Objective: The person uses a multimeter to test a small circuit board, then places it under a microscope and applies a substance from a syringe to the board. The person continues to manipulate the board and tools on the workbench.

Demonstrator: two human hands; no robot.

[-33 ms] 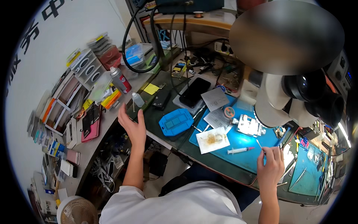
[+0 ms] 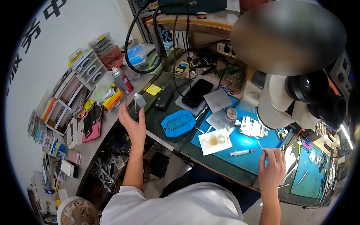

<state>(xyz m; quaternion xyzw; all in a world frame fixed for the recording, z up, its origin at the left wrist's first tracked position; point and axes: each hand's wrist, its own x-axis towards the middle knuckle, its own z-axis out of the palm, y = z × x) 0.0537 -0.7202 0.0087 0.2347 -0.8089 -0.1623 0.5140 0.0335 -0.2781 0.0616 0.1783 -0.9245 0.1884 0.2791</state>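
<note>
My left hand (image 2: 133, 127) is raised at the bench's left part, thumb and fingers apart, holding nothing I can see. Just beyond its fingertips is a small clear bottle (image 2: 140, 100) with a thin pale stick beside it. Over the blue mat's near right part, my right hand (image 2: 272, 165) is closed around a thin stick-like tool (image 2: 260, 144); its exact kind is unclear. Ahead of that tip, a small clamp fixture (image 2: 252, 126) sits brightly lit below the microscope (image 2: 279, 101). A syringe (image 2: 243, 152) and a stained white cloth or paper pad (image 2: 215, 141) lie left of the right hand.
A blue hexagonal holder (image 2: 178, 123), a black phone (image 2: 197, 93), metal stencil plates (image 2: 218, 100) and a solder spool (image 2: 232, 113) lie across the bench. A spray can (image 2: 122, 80) stands at the left. Black cables (image 2: 162, 37) hang overhead. A fan (image 2: 78, 212) is at lower left.
The whole scene sits slightly farther right and lower in the picture, as from a small head movement. Both hands keep nearly the same pose.
</note>
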